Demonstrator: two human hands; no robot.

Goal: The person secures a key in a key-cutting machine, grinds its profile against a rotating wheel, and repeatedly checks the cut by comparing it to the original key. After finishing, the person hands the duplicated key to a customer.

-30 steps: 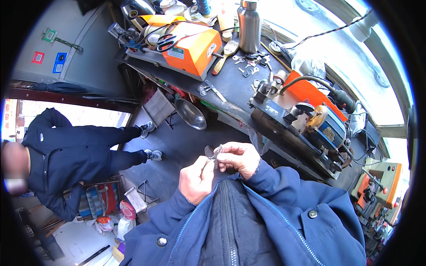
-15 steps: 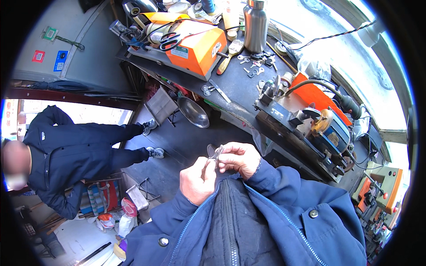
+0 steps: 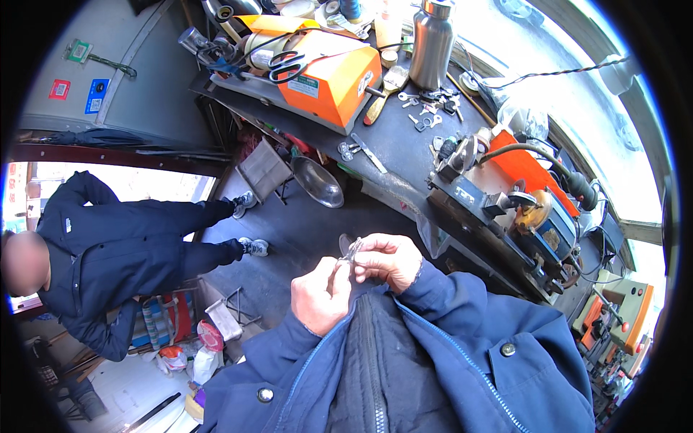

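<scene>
In front of my chest both hands meet on a small bunch of silvery keys [image 3: 353, 250]. My left hand [image 3: 319, 294] pinches the keys from below between thumb and forefinger. From the other side my right hand [image 3: 390, 259] grips them with thumb and fingertips. A thin loop, like a key ring, shows just beyond the fingers; the fingers cover much of the bunch. Beyond my right hand, on the dark workbench [image 3: 401, 155], stands a key-cutting machine [image 3: 534, 216]. Several loose keys [image 3: 431, 115] lie near a steel bottle [image 3: 432, 47].
An orange-covered machine [image 3: 328, 79] with scissors [image 3: 287, 66] on it, and a wooden-handled brush [image 3: 386, 94], occupy the bench's far part. A metal basin [image 3: 317, 182] and a stool [image 3: 263, 172] stand below. At left stands a person in dark clothes [image 3: 137, 234]. Another machine [image 3: 613, 310] is at right.
The view has turned a little, so the bench and its things sit slightly farther right. Both hands stay on the keys, with only slight finger movement.
</scene>
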